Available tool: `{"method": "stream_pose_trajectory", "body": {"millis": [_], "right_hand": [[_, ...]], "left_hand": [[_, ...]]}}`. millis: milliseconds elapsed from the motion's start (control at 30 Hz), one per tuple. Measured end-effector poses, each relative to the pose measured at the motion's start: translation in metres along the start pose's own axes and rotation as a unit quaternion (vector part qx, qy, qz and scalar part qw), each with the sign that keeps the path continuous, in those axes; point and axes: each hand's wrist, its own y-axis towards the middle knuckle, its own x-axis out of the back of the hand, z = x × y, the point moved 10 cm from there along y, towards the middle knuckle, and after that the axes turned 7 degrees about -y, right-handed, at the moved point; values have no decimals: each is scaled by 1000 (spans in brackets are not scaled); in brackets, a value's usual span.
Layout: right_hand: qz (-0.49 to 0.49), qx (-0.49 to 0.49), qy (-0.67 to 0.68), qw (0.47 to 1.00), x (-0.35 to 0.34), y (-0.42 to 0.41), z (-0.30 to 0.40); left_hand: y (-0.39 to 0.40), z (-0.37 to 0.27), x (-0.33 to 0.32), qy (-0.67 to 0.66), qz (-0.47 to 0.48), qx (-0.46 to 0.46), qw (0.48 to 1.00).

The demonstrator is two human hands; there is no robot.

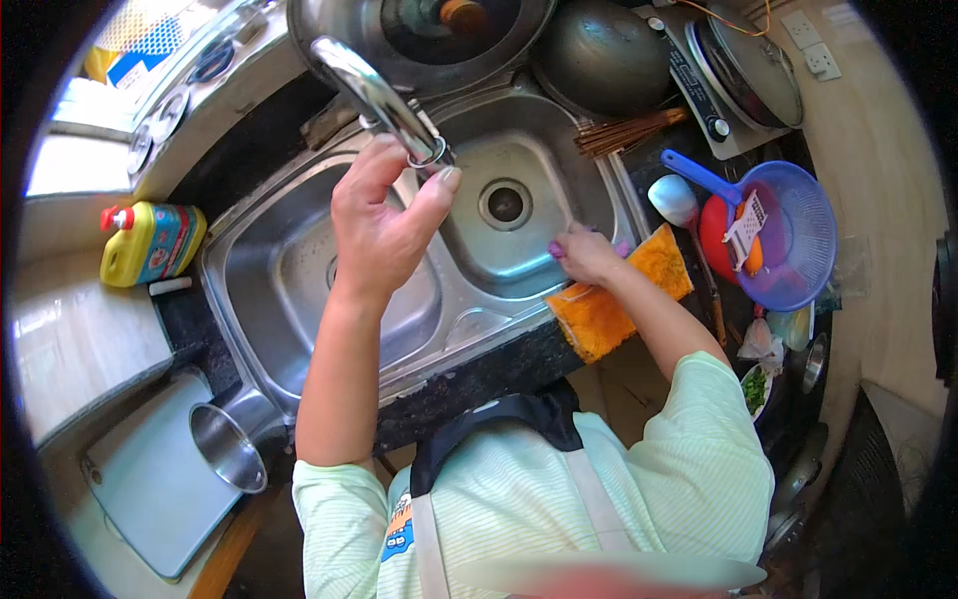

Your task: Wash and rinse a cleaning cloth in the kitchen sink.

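Note:
My left hand [389,217] is raised over the double stainless steel sink [460,329], thumb and fingers at the spout end of the chrome faucet [374,93]. Toward the near right corner of the right basin [509,258], my right hand [587,254] is closed on a pink-purple cloth, of which only small bits show. An orange cloth [621,299] lies over the sink's front edge, partly beneath my right forearm. The right basin's drain [505,204] is visible; my left arm covers part of the left basin [277,262].
Right of the sink are a blue plastic colander [808,247] holding a white grater [746,232], a bamboo brush [629,133] and a wok [606,60]. A yellow detergent bottle [168,243], a cutting board [157,479] and a steel bowl [228,449] stand at left.

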Motion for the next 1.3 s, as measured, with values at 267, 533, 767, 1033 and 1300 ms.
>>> {"method": "stream_pose_trajectory", "body": {"millis": [267,533,767,1033,1300], "right_hand": [[14,163,293,942,-19,5,164],[-281,356,-40,890,14,27,247],[-373,291,146,869,113,100,251],[-91,237,428,867,107,114,320],[196,246,514,798,11,144,340]], "left_hand": [[-15,2,37,-5,-21,6,1000],[-22,16,87,-94,18,31,995],[-26,40,134,-130,9,46,990],[-26,52,141,-259,21,89,961],[-165,221,211,112,-105,203,967]]}}
